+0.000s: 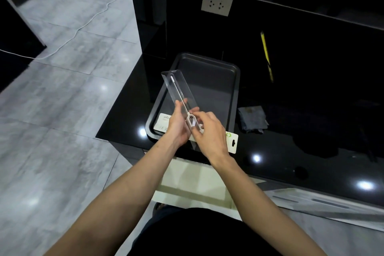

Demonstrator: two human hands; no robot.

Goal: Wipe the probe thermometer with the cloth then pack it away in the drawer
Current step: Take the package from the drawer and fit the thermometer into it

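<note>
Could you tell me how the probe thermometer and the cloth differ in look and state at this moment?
The probe thermometer is white, thin and rigid; the cloth is grey, soft and folded. The thermometer is held up by both hands, the left hand and the right hand, inside a clear plastic package, while the cloth lies untouched on the black counter. Both sit near the dark tray.

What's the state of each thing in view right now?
White probe thermometer: inside the case, held by both hands.
Clear plastic case: open, tilted over the tray.
Left hand: grips the case.
Right hand: pinches the thermometer's head.
Dark metal baking tray: flat on the counter, card in it.
Grey folded cloth: lying untouched right of the tray.
Pale drawer: open below the counter.
</note>
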